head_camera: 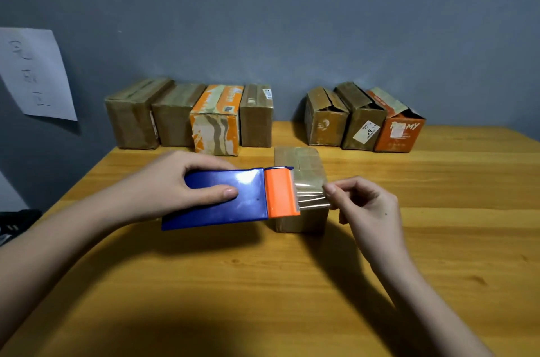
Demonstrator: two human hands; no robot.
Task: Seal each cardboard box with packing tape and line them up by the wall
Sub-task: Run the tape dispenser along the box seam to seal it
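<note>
Left hand (pixel 178 184) grip clamped on blue tape dispenser (pixel 225 199), right hand (pixel 362 204) pinching clear tape end (pixel 311 193), seemingly just over small cardboard box (pixel 301 219) mid-surface (pixel 263 283); other boxes (pixel 187 117) along wall (pixel 292 20).

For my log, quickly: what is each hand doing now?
Left hand: closed, holding blue and orange plastic tape dispenser.
Right hand: pinching clear tape end.

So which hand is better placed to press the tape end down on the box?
The right hand: its fingers already pinch the tape end above the box. The left hand holds the dispenser.
</note>
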